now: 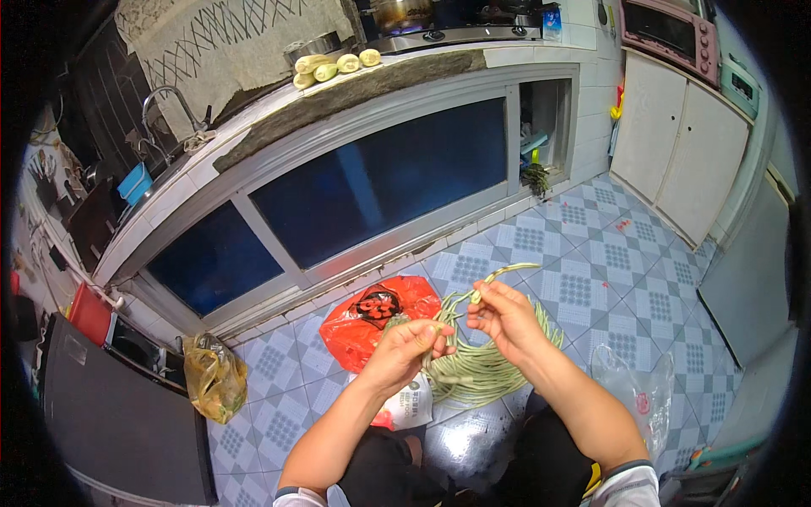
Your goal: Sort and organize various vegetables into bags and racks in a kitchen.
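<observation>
My right hand (507,320) pinches a yellowish-green yardlong bean piece (514,269) between thumb and fingertips, its free end pointing up and right. To the left, my left hand (412,345) has its fingers curled and its thumb pressed on a bean end; how much bean lies inside the fist is hidden. Below both hands a large coiled heap of yardlong beans (481,380) rests on the floor. Against its left side lies a red plastic bag (355,326) with a black print, partly behind my left hand. A white printed bag (408,405) lies under my left forearm.
A clear plastic bag (633,386) lies at the right, a yellowish knotted bag (215,380) at the left. Red scraps (624,225) dot the tiled floor. Ahead stands a counter with peeled corn cobs (348,63) and a lit gas stove (456,39). A white cabinet (678,136) stands right.
</observation>
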Demonstrator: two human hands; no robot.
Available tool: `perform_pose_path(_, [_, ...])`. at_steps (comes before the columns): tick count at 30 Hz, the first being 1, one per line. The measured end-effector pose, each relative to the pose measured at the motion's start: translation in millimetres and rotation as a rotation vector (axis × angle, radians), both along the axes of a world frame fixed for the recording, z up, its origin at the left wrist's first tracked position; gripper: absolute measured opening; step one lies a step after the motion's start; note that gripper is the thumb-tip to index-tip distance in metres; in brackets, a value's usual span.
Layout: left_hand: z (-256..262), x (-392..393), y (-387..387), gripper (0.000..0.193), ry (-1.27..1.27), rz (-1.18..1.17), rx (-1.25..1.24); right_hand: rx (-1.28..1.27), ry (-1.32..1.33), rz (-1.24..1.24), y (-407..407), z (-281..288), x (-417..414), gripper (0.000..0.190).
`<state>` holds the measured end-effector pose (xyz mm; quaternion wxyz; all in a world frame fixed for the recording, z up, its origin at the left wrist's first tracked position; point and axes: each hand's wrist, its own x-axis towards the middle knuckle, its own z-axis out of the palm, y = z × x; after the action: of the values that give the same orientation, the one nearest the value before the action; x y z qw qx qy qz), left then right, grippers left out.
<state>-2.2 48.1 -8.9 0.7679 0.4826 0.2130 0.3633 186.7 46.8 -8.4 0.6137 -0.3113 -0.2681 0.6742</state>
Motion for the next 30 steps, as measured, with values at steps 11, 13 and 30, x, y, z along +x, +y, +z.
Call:
perform_pose_path(11, [-12,-19,17,0.025,-0.399,0.103,-0.487,-0.096,-0.349,0.168,0,-11,13,0.012])
perform_pose_path(13, [-13,-20,16,0.026,-0.439,0.141,-0.463,-0.092,-0.477,0.222,1,-14,14,0.011])
perform_pose_path(30, [10,-65,-16,0.024,0.345,0.854,0.404,0.042,-1.591,0.856,-4,-66,51,0.017])
